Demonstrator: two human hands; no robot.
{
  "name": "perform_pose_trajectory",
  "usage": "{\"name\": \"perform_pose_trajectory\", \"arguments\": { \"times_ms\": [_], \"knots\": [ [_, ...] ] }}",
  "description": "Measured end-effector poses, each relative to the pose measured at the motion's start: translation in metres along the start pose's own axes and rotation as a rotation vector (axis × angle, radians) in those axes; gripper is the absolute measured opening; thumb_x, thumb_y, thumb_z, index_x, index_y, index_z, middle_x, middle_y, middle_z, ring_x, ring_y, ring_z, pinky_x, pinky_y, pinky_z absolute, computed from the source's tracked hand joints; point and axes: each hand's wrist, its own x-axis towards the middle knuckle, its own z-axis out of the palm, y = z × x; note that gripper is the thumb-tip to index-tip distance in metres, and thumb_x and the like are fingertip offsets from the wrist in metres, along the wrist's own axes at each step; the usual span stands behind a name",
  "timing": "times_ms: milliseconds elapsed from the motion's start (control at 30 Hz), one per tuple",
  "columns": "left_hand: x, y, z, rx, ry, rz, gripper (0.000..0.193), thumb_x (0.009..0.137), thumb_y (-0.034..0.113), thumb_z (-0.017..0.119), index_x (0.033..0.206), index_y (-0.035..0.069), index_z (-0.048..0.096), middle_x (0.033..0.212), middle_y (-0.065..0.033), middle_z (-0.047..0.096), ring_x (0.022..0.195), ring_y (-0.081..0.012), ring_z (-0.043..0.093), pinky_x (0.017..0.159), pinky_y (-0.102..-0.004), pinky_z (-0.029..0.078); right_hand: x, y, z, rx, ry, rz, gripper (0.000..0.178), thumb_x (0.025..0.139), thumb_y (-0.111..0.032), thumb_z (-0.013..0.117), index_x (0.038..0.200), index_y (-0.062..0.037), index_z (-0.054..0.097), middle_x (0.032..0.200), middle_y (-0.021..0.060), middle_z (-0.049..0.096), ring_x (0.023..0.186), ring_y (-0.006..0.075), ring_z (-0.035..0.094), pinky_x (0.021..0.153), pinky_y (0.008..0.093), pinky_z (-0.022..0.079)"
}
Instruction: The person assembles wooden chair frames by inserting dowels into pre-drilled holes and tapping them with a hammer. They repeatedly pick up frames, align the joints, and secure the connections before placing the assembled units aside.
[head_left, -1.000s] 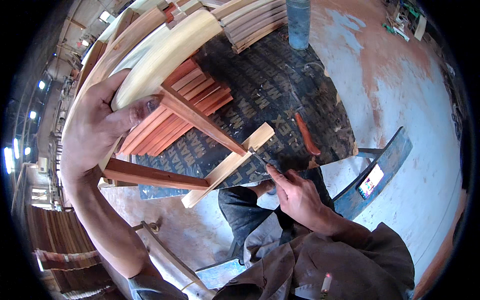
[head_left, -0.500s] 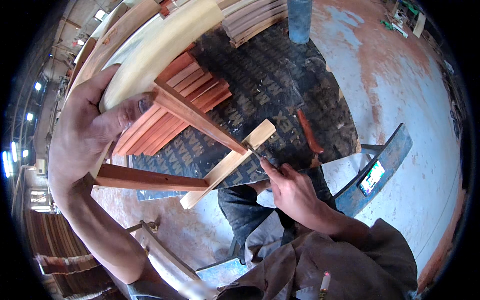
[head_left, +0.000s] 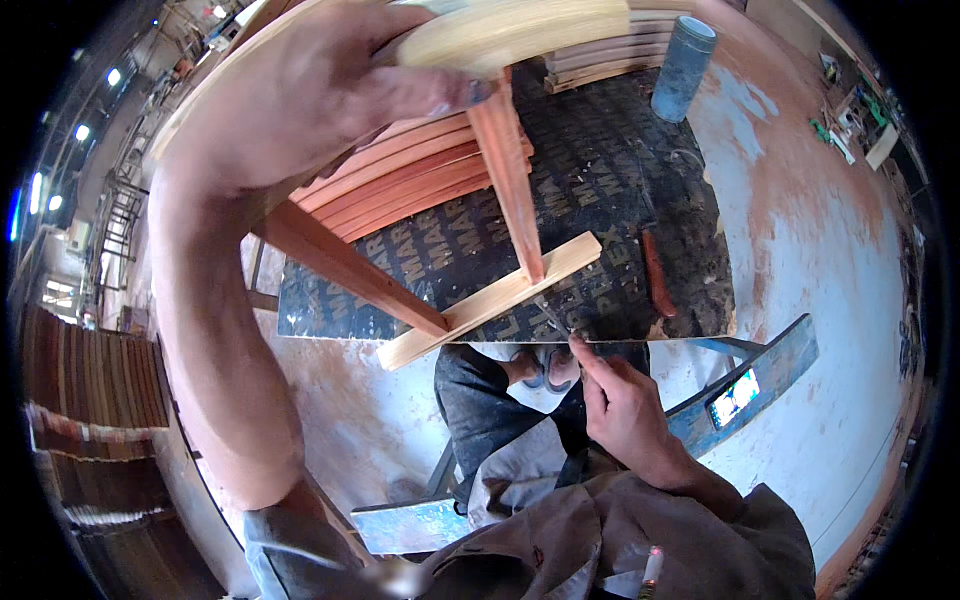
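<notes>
My left hand (head_left: 330, 110) is wrapped round a pale curved wooden piece (head_left: 530, 35) at the upper edge. Two reddish wooden bars, a near-upright one (head_left: 508, 180) and a slanting one (head_left: 355, 270), run down from beneath that hand to a pale wooden strip (head_left: 485, 305). The strip lies across the front edge of the black board (head_left: 610, 190). Closed round a thin metal tool (head_left: 553, 318), my right hand (head_left: 625, 400) is just in front of the strip. The tool's tip is beside the joint of the upright bar; its handle is hidden in my fingers.
Reddish slats (head_left: 420, 180) lie stacked on the board's left, and a red-brown curved handle-like piece (head_left: 657, 275) lies on its right. A blue-grey cylinder (head_left: 684, 70) stands at the far right. A lit phone (head_left: 735, 398) rests on a blue bench (head_left: 790, 350).
The wooden assembly has swung, with its curved piece moving up and right in the picture. My left hand moved with it. The tool tip has come slightly away from the joint.
</notes>
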Motion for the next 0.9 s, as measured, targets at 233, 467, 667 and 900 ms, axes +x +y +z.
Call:
{"name": "perform_pose_trajectory", "arguments": {
  "times_ms": [233, 467, 667, 900],
  "knots": [
    [-0.002, 0.033, -0.018, -0.009, -0.163, -0.085, 0.056, 0.097, 0.052, 0.069, 0.121, 0.001, 0.07, 0.1, -0.0158, 0.076, 0.094, -0.0255, 0.071, 0.084, -0.0396, 0.056, 0.009, 0.004, 0.02, 0.004, 0.045, -0.082, 0.051, 0.094, -0.001, 0.061, 0.144, -0.0087, 0.061, 0.097, 0.0224, 0.067, 0.087, 0.0422, 0.07, 0.076, 0.0483, 0.058],
    [-0.01, 0.05, -0.015, 0.177, -0.095, -0.097, 0.071, 0.093, 0.066, 0.066, 0.115, -0.001, 0.072, 0.095, -0.0168, 0.074, 0.093, -0.0297, 0.07, 0.086, -0.0432, 0.055, 0.01, -0.002, 0.02, -0.02, 0.018, -0.029, 0.052, 0.093, 0.0, 0.061, 0.144, -0.0086, 0.061, 0.097, 0.0231, 0.066, 0.088, 0.0421, 0.071, 0.078, 0.0484, 0.058],
    [-0.008, 0.058, -0.034, 0.131, -0.229, -0.197, 0.072, 0.093, 0.066, 0.065, 0.12, 0.0, 0.072, 0.107, -0.018, 0.074, 0.1, -0.0294, 0.07, 0.09, -0.0447, 0.055, 0.016, -0.007, 0.025, -0.048, 0.05, -0.053, 0.051, 0.093, 0.001, 0.061, 0.144, -0.0067, 0.061, 0.1, 0.0251, 0.068, 0.09, 0.0438, 0.07, 0.08, 0.0486, 0.057],
    [-0.008, 0.045, 0.002, 0.234, 0.008, 0.055, 0.063, 0.093, 0.055, 0.072, 0.125, 0.0, 0.071, 0.114, -0.0162, 0.074, 0.097, -0.0254, 0.07, 0.085, -0.0389, 0.056, 0.027, -0.016, 0.03, -0.094, 0.006, 0.074, 0.056, 0.093, 0.004, 0.059, 0.148, -0.0071, 0.055, 0.098, 0.0247, 0.067, 0.087, 0.0444, 0.069, 0.078, 0.0506, 0.055]
  ]
}}
